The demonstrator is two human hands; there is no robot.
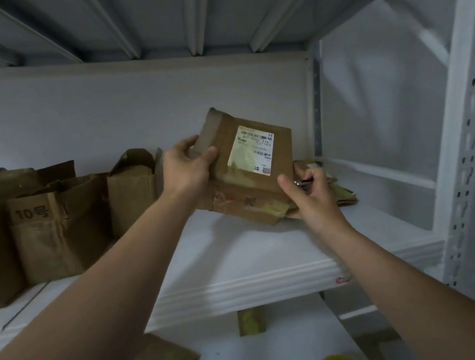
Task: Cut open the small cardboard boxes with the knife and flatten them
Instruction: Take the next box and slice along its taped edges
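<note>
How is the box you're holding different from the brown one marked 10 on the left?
The held box is lifted and tilted between the left hand and right hand; the marked box stands upright on the shelf. The held box bears a white shipping label; the marked box shows black print. Both are brown cardboard.

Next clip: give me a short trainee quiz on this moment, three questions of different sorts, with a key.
1. True or false: the labelled box lies flat on the shelf, untouched.
2. Which hand grips the knife as well as the box? A) left B) right C) neither
3. Fill in: the upright boxes stand to the ____ of the held box.
Key: 1 false, the left hand and right hand hold it tilted up; 2 B; 3 left.
</note>
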